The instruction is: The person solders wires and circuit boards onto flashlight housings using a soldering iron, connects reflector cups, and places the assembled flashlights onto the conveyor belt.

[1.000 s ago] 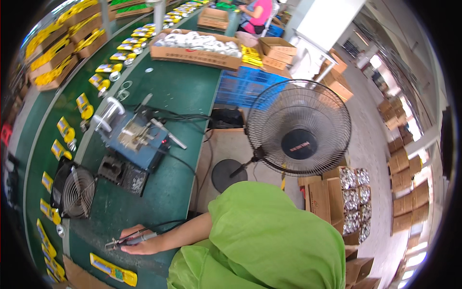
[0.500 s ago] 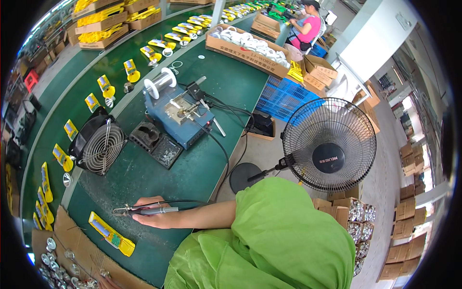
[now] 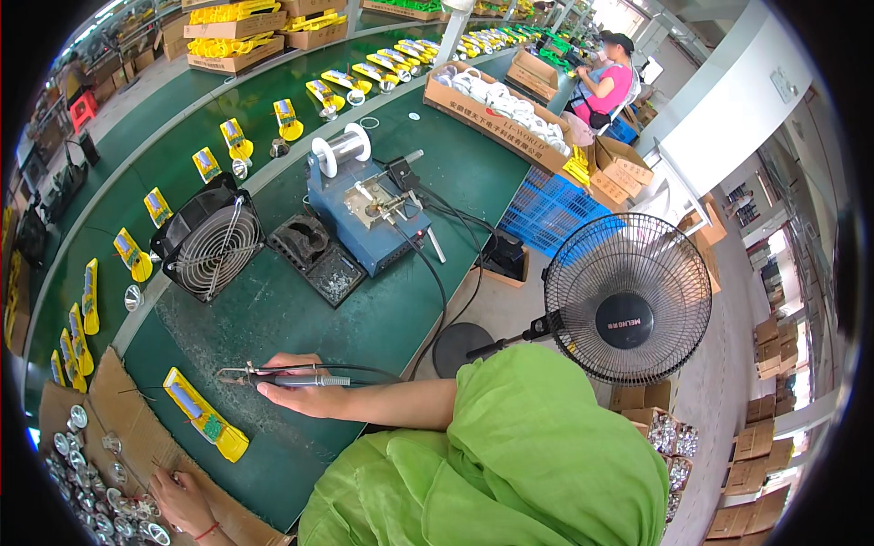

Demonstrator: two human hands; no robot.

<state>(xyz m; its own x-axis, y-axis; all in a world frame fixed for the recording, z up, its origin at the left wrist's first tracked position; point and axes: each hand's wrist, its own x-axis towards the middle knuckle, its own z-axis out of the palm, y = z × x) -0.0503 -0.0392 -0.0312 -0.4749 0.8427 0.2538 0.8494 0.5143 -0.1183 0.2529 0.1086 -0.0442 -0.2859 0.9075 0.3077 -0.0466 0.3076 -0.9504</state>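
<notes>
My right hand (image 3: pixel 300 393) rests on the green bench top, shut on a soldering iron (image 3: pixel 273 375) whose tip points left. Its black cable runs right, toward the blue soldering station (image 3: pixel 364 218). Just below and left of the tip lies a long yellow part with a small circuit board (image 3: pixel 205 419). My left hand (image 3: pixel 182 500), with a red band at the wrist, lies on a cardboard tray (image 3: pixel 100 400) at the lower left. Its fingers reach among several round silver reflectors (image 3: pixel 91 473) and appear to hold nothing.
A small black fan (image 3: pixel 209 241), a black iron stand (image 3: pixel 319 259) and a solder spool (image 3: pixel 341 150) stand behind the iron. Yellow parts ride the green conveyor (image 3: pixel 182 118). A standing fan (image 3: pixel 628 309), a blue crate (image 3: pixel 546 209), cardboard boxes and a seated person (image 3: pixel 605 82) are on the right.
The view has swung down and left, so the reflector tray and my left hand have come into sight. My right hand keeps the soldering iron on the bench.
</notes>
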